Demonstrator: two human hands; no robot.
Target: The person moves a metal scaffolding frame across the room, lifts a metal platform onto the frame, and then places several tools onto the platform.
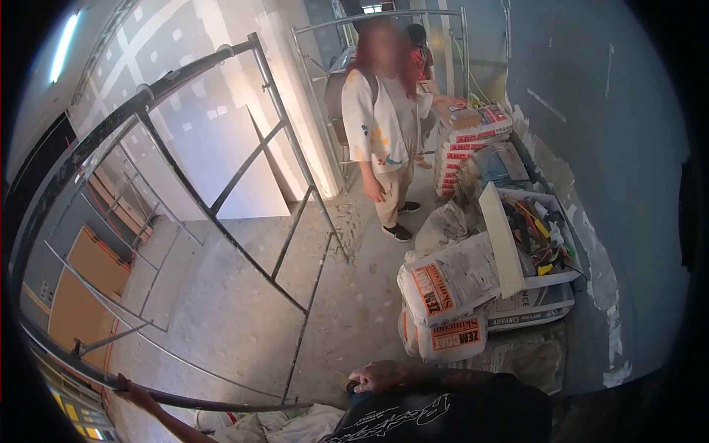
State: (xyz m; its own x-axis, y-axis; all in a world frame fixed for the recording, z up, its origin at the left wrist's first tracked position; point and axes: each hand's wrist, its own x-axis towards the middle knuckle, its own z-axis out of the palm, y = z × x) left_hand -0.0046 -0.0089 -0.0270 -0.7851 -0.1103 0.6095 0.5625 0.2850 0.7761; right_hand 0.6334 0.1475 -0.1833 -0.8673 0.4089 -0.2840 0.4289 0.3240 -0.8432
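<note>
My left hand (pixel 133 393) is at the lower left, its fingers wrapped round the metal scaffold pipe (pixel 77 363). The scaffold frame (pixel 198 188) rises over the left half of the view. Low in the middle, my right hand (pixel 371 377) rests close to my dark shirt (pixel 458 413). Its fingers are curled at a small dark thing that I cannot make out. Beyond this hand, to its upper right, lie stacked Skimcoat bags (pixel 450 338).
A person (pixel 384 125) stands ahead beside stacked ABC bags (pixel 461 151); another person (pixel 421 55) is partly hidden behind. An open white box of tools (pixel 511 244) sits on bags at right. A board (pixel 236 173) leans on the left wall.
</note>
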